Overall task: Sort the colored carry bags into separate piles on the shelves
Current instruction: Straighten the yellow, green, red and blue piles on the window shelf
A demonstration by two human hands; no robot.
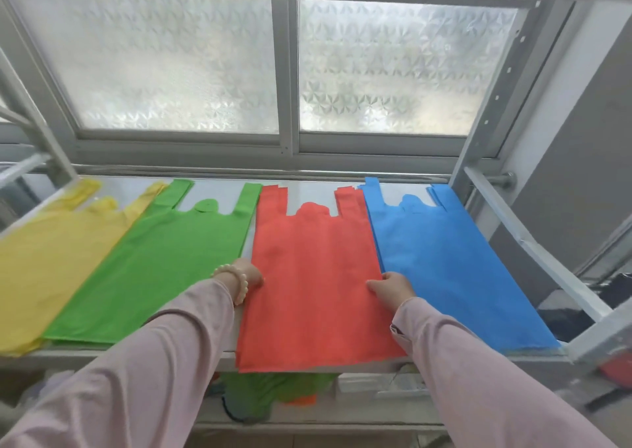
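Four piles of flat carry bags lie side by side on the shelf (pixel 219 358), handles pointing toward the top of the frame. The red pile (pixel 314 276) sits in the centre, its lower edge hanging slightly over the shelf's front lip. To its right lies the blue pile (pixel 448 263), its left edge just beside the red one; to its left the green pile (pixel 160 259), and at the far left of the frame the yellow pile (pixel 48 252), whose right edge the green bags overlap.

Both hands rest at the sides of the red pile, about halfway down its length. The left hand (pixel 248 273) is at the pile's left edge with its fingers tucked out of sight at or under the fabric, so how far it is closed cannot be told. The right hand (pixel 393 288) is at the right edge, fingers curled loosely with the tips on the red fabric; whether it pinches the bag or only presses on it cannot be told. A pale bead bracelet (pixel 236 281) circles the left wrist, and both arms wear light pink sleeves (pixel 143 375).

Behind the shelf, filling the upper half of the frame, is a window of frosted patterned glass (pixel 171 64) in a grey frame. Below the shelf, at lower centre, some crumpled green and orange material (pixel 273 393) shows on a lower level, blurred.
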